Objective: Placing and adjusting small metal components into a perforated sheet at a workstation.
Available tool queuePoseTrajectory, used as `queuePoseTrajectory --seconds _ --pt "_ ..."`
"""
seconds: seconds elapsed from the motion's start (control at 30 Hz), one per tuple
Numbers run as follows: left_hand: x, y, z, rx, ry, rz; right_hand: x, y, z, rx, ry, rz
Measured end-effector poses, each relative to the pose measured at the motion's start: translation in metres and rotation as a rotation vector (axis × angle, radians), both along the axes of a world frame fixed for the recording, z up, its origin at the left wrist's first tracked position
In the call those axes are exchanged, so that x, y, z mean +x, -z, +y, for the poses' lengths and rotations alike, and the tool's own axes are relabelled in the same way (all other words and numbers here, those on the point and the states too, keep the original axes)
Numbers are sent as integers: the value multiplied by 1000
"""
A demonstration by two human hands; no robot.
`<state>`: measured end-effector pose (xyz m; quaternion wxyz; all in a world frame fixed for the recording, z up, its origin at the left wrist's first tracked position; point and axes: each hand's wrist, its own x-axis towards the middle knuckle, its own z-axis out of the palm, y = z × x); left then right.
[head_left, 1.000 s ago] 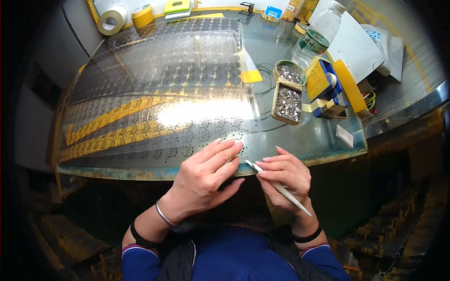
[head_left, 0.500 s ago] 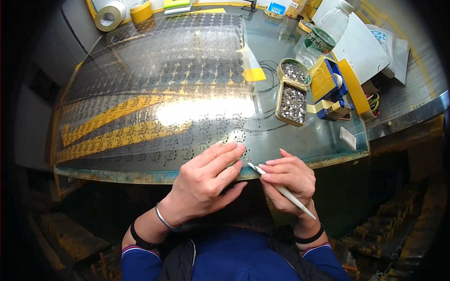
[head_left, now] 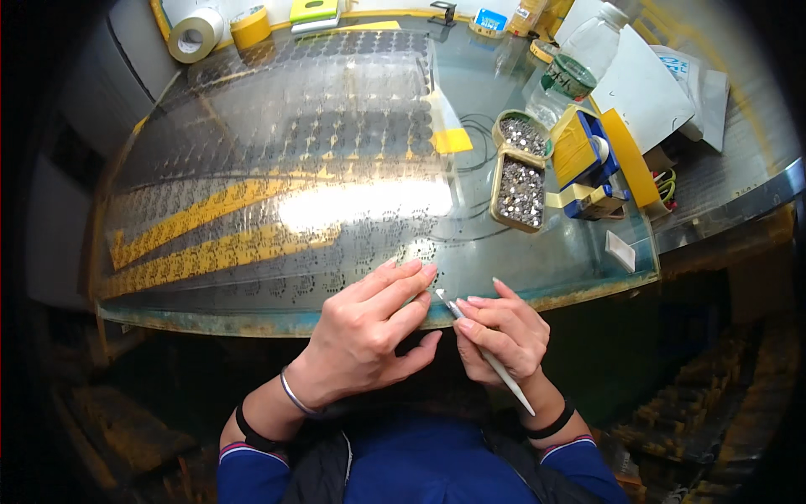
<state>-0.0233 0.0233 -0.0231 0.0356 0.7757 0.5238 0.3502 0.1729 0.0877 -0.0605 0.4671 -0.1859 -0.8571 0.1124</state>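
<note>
My left hand [head_left: 374,319] lies with its fingers stretched out over the near edge of a glass-topped table [head_left: 571,256], the fingertips on the clear patterned sheet [head_left: 369,252]. Small dark marks and rows of dark discs cover that sheet. Just right of it, my right hand [head_left: 508,332] grips a slim white craft knife [head_left: 512,385] like a pen. Its metal tip points up and left, close to the left fingertips and a tiny pale spot at the table's edge. Whether the tip touches anything, I cannot tell.
An open tin [head_left: 520,193] of small silvery pieces stands right of the sheet, beside a blue tape dispenser [head_left: 579,160]. A small white tray [head_left: 620,250] sits near the right edge. Farther back are a clear bottle [head_left: 598,38] and tape rolls [head_left: 249,27]. Yellow strips [head_left: 210,259] show through the sheet.
My right hand has shifted left and slightly down with the craft knife, which now stands more steeply. The left hand has barely moved. The whole view has shifted a little.
</note>
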Motion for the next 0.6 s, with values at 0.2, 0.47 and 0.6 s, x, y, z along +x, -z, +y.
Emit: queuePoseTrajectory --seconds 0.2,0.47,0.6 --pt "1 2 1 31 -26 -2 -4 1 0 3 30 72" --pt "1 6 0 44 -15 -11 -10 2 5 -45 149 189" --pt "1 2 -1 43 -15 -26 -14 -5 11 -101 167 246"
